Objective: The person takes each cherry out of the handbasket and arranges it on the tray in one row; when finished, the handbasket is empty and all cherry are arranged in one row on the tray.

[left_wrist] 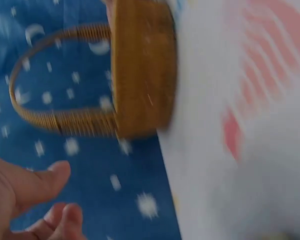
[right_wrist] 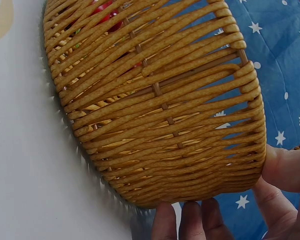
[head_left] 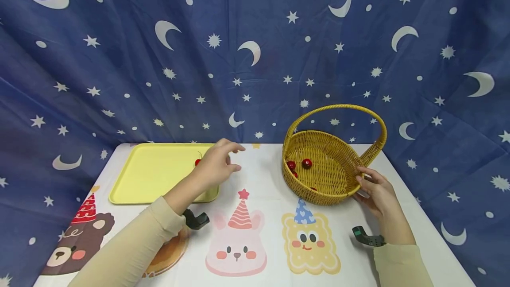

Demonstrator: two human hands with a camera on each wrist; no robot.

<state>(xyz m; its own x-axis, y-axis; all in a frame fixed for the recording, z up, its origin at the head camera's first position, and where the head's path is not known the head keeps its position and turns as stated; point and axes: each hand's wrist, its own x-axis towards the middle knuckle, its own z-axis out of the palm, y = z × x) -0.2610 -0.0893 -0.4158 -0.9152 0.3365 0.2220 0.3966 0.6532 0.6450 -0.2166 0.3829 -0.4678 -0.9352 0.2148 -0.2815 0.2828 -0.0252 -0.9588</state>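
A round woven wicker basket (head_left: 314, 196) with a tall hoop handle stands on the right side of the table. Several red cherries (head_left: 307, 163) lie inside it, mostly toward its left. My right hand (head_left: 378, 191) grips the basket's right side, thumb at the rim (right_wrist: 262, 140) and the other fingers against the outer wall low down. On the left, my left hand (head_left: 217, 166) hangs over the right edge of a yellow tray (head_left: 155, 172), holding nothing, thumb and fingers apart. Partly behind this hand, one stemmed cherry (head_left: 197, 162) lies on the tray.
The white tablecloth (head_left: 271, 234) carries printed cartoon animals and a biscuit figure. A blue curtain (head_left: 255, 92) with moons and stars hangs right behind the table and along both sides. Black wrist camera mounts (head_left: 195, 219) stick out below each hand.
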